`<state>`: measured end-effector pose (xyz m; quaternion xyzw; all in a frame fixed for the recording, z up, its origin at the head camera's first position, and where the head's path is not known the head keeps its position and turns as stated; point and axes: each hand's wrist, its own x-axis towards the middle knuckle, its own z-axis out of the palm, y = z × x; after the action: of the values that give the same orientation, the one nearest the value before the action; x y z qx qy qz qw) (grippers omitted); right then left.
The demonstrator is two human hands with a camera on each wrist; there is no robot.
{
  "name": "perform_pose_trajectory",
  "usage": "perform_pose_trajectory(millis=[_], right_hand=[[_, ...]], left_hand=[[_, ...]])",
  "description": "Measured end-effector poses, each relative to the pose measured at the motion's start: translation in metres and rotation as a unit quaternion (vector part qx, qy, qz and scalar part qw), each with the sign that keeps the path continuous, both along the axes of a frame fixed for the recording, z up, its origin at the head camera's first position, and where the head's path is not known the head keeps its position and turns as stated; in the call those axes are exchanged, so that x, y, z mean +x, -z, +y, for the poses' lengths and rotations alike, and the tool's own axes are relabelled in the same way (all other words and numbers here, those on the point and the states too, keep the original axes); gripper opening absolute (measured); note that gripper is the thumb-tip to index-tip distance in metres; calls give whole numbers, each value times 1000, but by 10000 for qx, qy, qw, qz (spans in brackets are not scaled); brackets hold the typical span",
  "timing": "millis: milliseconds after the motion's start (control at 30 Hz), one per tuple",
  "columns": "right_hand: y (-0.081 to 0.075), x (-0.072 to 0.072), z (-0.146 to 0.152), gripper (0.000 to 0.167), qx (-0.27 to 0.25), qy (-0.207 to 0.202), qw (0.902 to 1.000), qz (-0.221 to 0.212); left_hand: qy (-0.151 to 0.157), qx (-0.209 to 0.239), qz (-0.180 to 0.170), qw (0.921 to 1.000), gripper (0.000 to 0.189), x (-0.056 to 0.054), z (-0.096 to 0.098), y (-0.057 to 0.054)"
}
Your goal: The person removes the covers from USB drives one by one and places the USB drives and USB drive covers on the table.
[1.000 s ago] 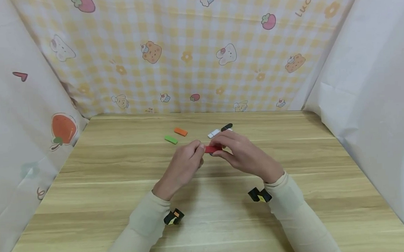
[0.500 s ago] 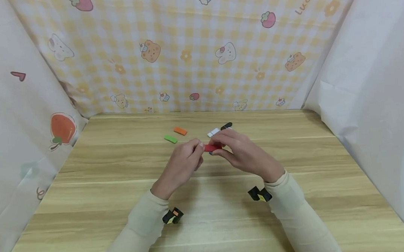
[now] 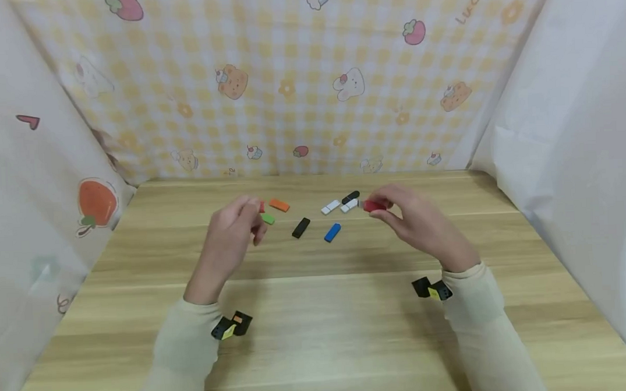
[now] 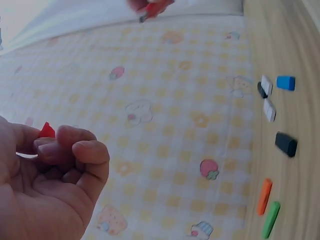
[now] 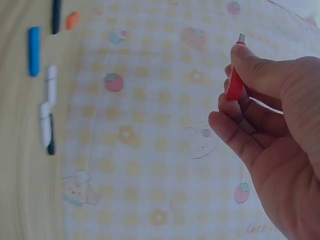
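Note:
My right hand (image 3: 416, 220) pinches a red USB flash drive (image 5: 235, 82) between thumb and fingers, its metal plug (image 5: 241, 38) bare and pointing away from the palm. In my left hand (image 3: 233, 231) is a small red cap (image 4: 46, 131), mostly hidden by the fingers. The two hands are well apart, both raised over the wooden table. Close by the left hand lie a flat orange piece (image 3: 279, 204) and a green piece (image 3: 268, 219), the latter partly covered by that hand in the head view. Two white flash drives (image 3: 330, 207) lie left of the right hand.
A black flash drive (image 3: 301, 228) and a blue one (image 3: 332, 232) lie mid-table between the hands. Another black flash drive (image 3: 350, 197) sits against a white one. A checked curtain (image 3: 288, 115) closes off the table's far edge, and white cloth hangs at both sides.
The hands, together on the red flash drive before, have parted: the left moved left with the cap, the right moved right with the drive. The plug, the black drive and the blue drive are uncovered.

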<state>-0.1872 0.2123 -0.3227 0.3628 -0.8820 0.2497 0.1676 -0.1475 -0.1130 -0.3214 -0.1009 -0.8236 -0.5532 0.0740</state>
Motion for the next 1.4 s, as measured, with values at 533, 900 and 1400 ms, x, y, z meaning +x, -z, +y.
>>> perform_pose_trajectory(millis=[533, 900, 1400], right_hand=[[-14, 8, 21, 13, 134, 900, 9953, -326], [-6, 7, 19, 12, 691, 1809, 9593, -2054], [40, -2, 18, 27, 1442, 2252, 8914, -3660]], left_hand=[[188, -801, 597, 9948, 26, -7, 11, 16], [832, -1296, 262, 9877, 23, -10, 30, 29], [1095, -1668, -229, 9796, 22, -11, 41, 37]])
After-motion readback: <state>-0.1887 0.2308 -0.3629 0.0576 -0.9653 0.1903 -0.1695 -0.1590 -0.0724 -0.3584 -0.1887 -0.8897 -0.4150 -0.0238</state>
